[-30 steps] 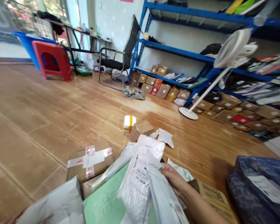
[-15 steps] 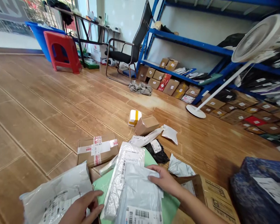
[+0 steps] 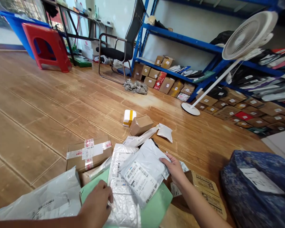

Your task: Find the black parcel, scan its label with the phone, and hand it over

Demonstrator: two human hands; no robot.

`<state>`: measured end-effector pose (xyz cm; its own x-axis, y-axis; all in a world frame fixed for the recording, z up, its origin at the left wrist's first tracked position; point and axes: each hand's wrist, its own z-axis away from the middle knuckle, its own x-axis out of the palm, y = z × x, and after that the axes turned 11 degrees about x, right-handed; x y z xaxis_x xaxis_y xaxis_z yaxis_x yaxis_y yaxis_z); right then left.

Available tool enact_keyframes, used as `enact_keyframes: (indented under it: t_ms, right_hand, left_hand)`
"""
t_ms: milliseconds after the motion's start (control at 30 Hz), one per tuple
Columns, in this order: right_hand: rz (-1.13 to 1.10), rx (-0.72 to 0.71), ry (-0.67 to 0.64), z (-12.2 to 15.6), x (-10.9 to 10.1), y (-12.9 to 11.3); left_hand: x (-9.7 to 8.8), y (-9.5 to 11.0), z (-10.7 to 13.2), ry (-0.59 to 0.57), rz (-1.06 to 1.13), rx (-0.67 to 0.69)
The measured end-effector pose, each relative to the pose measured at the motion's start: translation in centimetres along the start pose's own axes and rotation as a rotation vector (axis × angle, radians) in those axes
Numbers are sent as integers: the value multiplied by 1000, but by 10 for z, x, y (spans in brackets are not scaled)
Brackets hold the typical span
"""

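My right hand point(image 3: 174, 169) grips the right edge of a grey mailer bag with a barcode label point(image 3: 144, 172), holding it over the pile. My left hand point(image 3: 97, 204) is closed on the edge of a clear bubble-wrap parcel point(image 3: 123, 202) that lies on a green envelope point(image 3: 154, 209). A taped cardboard box point(image 3: 89, 153) lies just left of the pile. A large grey mailer point(image 3: 44, 199) lies at the lower left, and an open cardboard box point(image 3: 204, 186) sits under my right forearm.
A small brown box point(image 3: 140, 124) and a white box with yellow tape point(image 3: 128, 117) lie further out on the wooden floor. A blue bundle point(image 3: 258, 190) sits at right. A standing fan point(image 3: 248, 34), blue shelving point(image 3: 180, 38) with parcels, a chair point(image 3: 123, 47) and a red stool point(image 3: 46, 46) stand behind.
My right hand has lifted a grey labelled mailer up over the pile. My left hand moved right onto the bubble-wrap parcel. The view shifted slightly.
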<state>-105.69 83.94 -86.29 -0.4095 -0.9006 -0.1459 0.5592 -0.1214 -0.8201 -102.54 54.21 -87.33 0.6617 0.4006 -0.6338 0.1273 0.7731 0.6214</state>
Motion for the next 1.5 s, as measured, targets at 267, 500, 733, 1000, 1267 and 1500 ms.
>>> enact_keyframes:
  t_ms: [267,500,733,1000,1267,1500]
  right_hand:
    - [-257,35,141,-14,-32,9]
    - [-367,28,162,-23,-50,6]
    - [-409,4,156,-22,-54,8]
    - [-382,36,51,-11,-83,-1]
    - [-306,154,-258,-5,-59,2]
    - [-10,107,-344,0,-44,4]
  left_hand:
    - [36,27,-42,244,487,-47]
    - [-4,49,-76,98,475,-161]
    - [-6,59,-98,149,238,38]
    - [-94,50,-109,191,-278,386]
    - [-47,43,-103,-189,-412,1014]
    - [-56,-31,-84,521,156,-71]
